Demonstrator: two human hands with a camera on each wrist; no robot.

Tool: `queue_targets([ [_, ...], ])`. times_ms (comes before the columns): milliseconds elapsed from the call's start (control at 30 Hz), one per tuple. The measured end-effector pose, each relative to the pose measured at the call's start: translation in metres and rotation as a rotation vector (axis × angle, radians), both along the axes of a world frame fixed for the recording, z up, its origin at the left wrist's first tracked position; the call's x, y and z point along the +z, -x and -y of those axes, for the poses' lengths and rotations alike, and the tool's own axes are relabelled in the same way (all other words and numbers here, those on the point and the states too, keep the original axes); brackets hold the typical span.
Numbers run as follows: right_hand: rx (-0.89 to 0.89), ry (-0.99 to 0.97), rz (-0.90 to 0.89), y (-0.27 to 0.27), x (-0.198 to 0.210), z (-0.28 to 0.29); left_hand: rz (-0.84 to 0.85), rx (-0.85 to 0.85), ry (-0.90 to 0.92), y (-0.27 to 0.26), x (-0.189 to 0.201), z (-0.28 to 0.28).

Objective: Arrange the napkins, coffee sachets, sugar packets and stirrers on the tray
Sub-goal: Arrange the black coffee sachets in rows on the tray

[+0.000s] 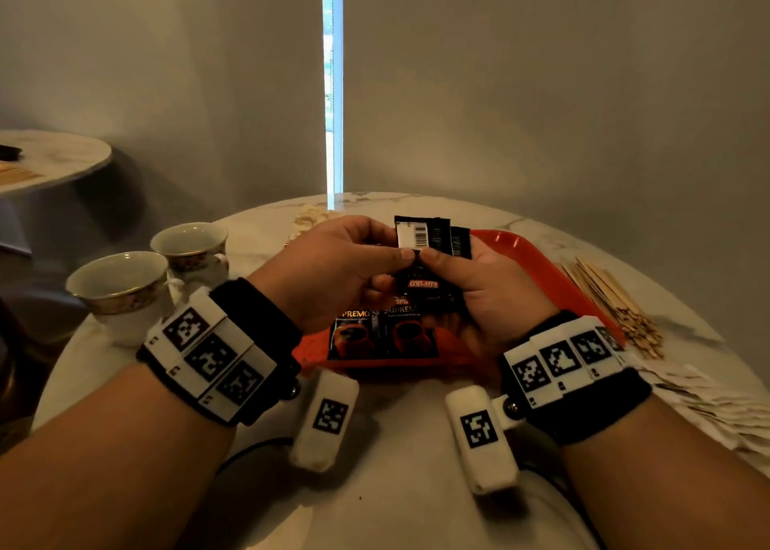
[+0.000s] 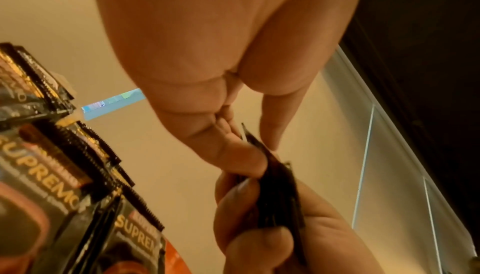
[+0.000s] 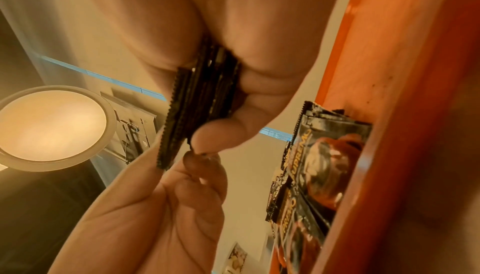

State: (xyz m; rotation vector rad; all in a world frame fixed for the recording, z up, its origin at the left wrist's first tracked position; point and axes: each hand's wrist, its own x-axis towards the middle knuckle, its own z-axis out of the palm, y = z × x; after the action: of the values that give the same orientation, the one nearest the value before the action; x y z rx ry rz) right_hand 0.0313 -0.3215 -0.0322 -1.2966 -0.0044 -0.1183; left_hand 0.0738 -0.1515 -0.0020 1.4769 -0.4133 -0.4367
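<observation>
Both hands hold a bunch of black coffee sachets (image 1: 429,239) (image 3: 202,103) upright above the red tray (image 1: 537,257). My right hand (image 1: 437,260) grips the bunch from the right, thumb in front. My left hand (image 1: 400,257) pinches the front sachet, the one with a barcode, between thumb and fingers (image 2: 246,159). Two more sachets (image 1: 383,332) (image 2: 64,175) lie face up, side by side, at the tray's near edge. Wooden stirrers (image 1: 612,299) lie on the table right of the tray, with white napkins (image 1: 708,408) nearer me. Pale packets (image 1: 310,218) lie behind my left hand.
Two empty teacups (image 1: 121,287) (image 1: 191,245) stand at the round marble table's left edge (image 1: 62,374). A second small table (image 1: 54,157) is at the far left. Grey blinds hang close behind the table, and a ceiling lamp (image 3: 52,126) shows overhead.
</observation>
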Motion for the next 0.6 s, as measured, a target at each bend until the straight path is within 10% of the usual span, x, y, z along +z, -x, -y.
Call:
queue_targets([
  [600,-0.037,-0.249,0.006,0.001,0.012,0.011,0.057,0.188,0.123,-0.010,0.004,-0.006],
])
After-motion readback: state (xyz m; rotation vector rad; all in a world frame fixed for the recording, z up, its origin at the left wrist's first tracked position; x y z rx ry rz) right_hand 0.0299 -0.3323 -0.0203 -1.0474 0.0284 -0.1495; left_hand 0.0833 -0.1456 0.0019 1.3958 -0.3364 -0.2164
